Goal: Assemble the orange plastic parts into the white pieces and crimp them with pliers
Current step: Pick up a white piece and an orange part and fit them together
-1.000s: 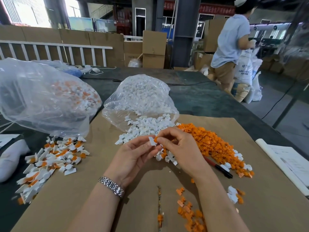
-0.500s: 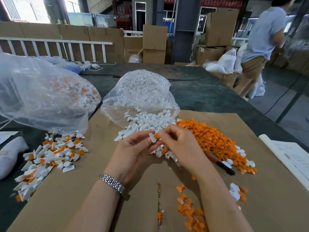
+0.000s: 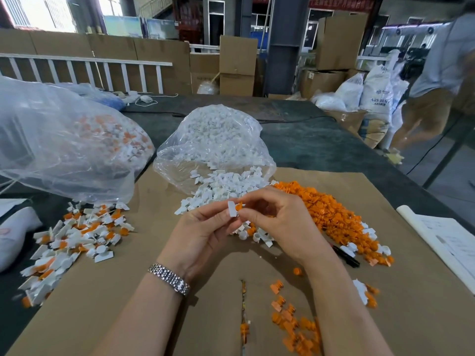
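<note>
The left hand (image 3: 203, 227) is pinching a white piece (image 3: 233, 208) while the right hand (image 3: 280, 222) is pinching an orange part (image 3: 239, 206) against its edge, above the cardboard sheet (image 3: 128, 291) covering the tabletop (image 3: 321, 145). White pieces are spilling from a clear bag (image 3: 216, 140) just beyond; the orange pile (image 3: 331, 211) is lying right, bare cardboard near the wrists.

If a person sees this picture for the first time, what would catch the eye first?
Probably the orange pile on the cardboard, right of centre, beside white pieces spilling from a clear bag. In front, the left hand and right hand pinch one white piece and an orange part together.
</note>
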The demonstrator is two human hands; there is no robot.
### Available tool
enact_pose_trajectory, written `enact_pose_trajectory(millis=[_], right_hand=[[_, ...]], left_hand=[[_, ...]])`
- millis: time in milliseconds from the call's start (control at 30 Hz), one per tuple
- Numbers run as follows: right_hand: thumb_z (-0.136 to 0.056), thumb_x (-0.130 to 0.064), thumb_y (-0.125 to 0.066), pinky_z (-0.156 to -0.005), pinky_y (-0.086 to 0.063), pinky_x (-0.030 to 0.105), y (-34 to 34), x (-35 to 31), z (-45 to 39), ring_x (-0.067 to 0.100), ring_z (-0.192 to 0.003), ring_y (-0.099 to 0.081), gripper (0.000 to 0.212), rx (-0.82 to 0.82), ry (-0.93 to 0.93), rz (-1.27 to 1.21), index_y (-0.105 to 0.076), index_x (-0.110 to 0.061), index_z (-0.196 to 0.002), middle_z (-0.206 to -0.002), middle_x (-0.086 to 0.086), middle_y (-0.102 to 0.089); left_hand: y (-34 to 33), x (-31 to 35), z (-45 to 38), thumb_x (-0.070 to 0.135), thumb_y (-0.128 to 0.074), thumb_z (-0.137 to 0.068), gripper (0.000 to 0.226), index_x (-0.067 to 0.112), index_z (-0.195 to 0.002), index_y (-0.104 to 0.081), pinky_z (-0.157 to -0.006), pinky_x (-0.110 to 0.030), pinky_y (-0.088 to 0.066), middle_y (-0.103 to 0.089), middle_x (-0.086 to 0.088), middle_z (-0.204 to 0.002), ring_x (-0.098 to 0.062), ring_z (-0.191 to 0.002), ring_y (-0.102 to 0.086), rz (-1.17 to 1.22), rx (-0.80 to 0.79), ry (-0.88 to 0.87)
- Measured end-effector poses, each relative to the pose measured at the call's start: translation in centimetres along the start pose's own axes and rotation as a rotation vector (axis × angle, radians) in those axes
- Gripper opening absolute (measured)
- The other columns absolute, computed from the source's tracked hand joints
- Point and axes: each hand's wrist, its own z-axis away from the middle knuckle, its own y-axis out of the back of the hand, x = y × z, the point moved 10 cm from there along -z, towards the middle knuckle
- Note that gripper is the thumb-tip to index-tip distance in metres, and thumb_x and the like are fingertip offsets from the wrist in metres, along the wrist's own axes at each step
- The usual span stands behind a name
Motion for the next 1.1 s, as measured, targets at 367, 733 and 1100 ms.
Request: enact_pose_trajectory(millis=[367,733,1100], right_hand=[[-0.086,-0.012,-0.078,-0.076,-0.057,0.028,-0.1,-0.2,0.1,0.016,-0.082,-0.065,0.019,-0.005,0.045,0.055,-0.076,-0.020,-0.104,-0.091,-0.003,-0.067],[-0.086,-0.009,-0.077,-0.077,-0.057,0.032,-0.9,0.0,0.0,0.016,-0.082,-0.065,0.019,-0.012,0.085,0.154,-0.074,-0.021,-0.100,-0.090,-0.003,-0.066],[-0.091,-0.011,-0.070,-0.075,-0.053,0.018,0.1,0.9,0.1,0.003,-0.084,-0.063,0.026,-0.019,-0.069,0.155,-0.069,-0.029,-0.109,-0.094,-0.008,-0.066]], left_hand=[[0.4,0.2,0.3,-0.002,-0.071,-0.080,0.015,-0.001,-0.093,-0.078,-0.075,-0.025,-0.061,-0.074,-0.026,-0.103,-0.030,-0.092,-0.076,-0.044,0.025,0.030],[0.2,0.3,0.6,0.000,-0.076,-0.075,0.005,0.004,-0.078,-0.078,-0.073,-0.026,-0.060,-0.074,-0.021,-0.095,-0.028,-0.087,-0.075,-0.098,0.094,0.022],[1.8,0.0,0.3,-0.004,-0.080,-0.069,0.017,-0.008,-0.081,-0.068,-0.083,-0.036,-0.061,-0.066,-0.026,-0.089,-0.040,-0.097,-0.074,-0.085,0.198,0.033]])
